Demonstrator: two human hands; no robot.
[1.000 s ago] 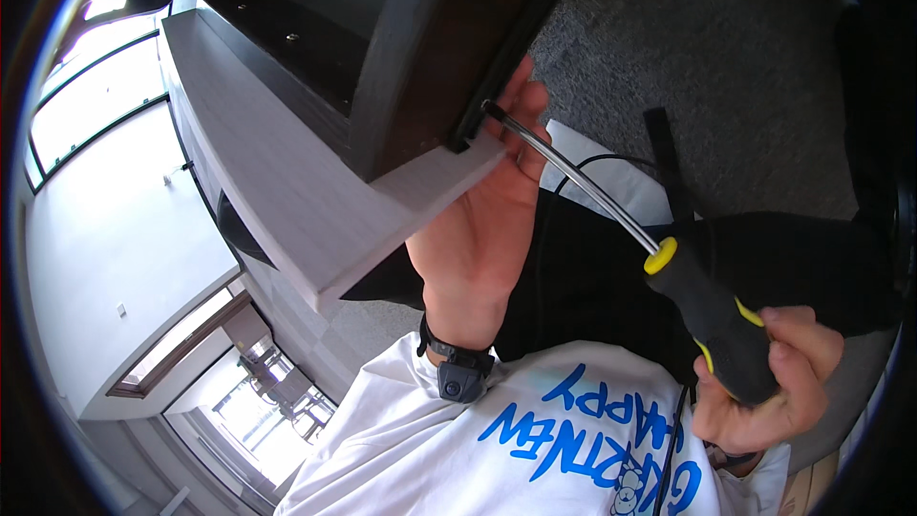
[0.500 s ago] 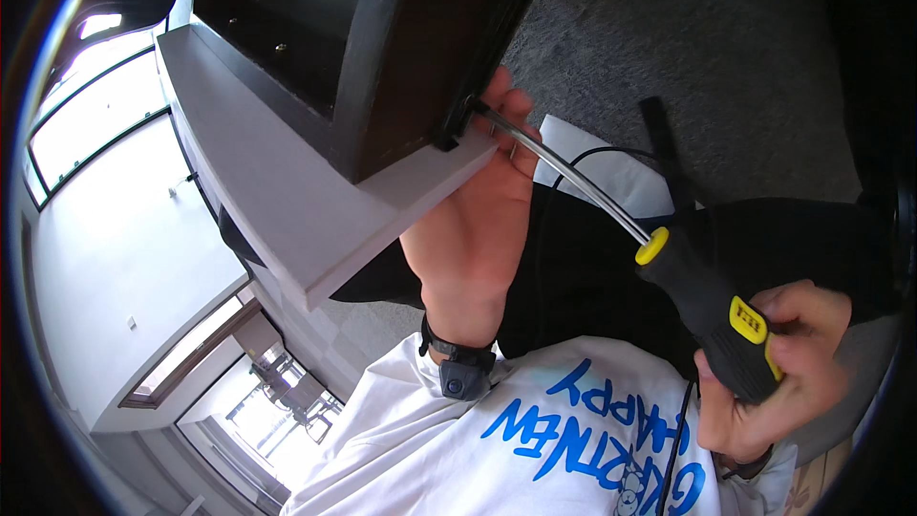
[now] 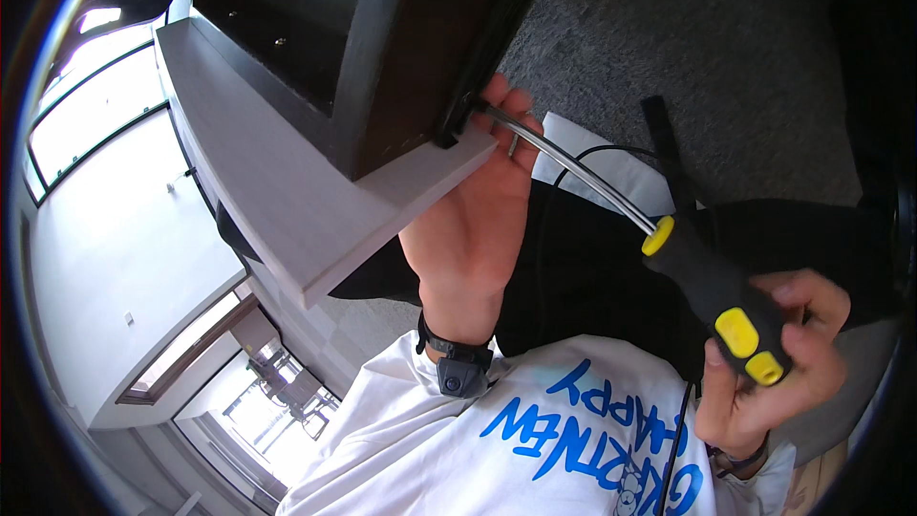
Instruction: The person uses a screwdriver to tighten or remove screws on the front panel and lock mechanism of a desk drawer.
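Observation:
My right hand (image 3: 798, 354) is closed around the black and yellow handle of a screwdriver (image 3: 712, 287), at the lower right. Its long metal shaft slants up and left to a small black fitting (image 3: 457, 119) on the side of a dark wooden frame (image 3: 377, 86). The frame rests against a pale board (image 3: 315, 201). Beside the shaft's tip, my left hand (image 3: 473, 215) reaches up past the board's edge with curled fingers. Its thumb and whatever it grips are hidden behind the board and the fitting. The screwdriver's tip cannot be made out.
Grey carpet (image 3: 659, 48) lies beyond the hands. A white sheet (image 3: 611, 167), a thin black cable (image 3: 597, 148) and a black strip (image 3: 666, 143) are near my dark-clothed legs. A black wrist device (image 3: 463, 371) sits on my left wrist. Bright windows (image 3: 100, 119) stand at the left.
The screwdriver handle has turned in my right hand, bringing different yellow patches into view. Its butt end has shifted slightly right. My left hand has stayed nearly in place.

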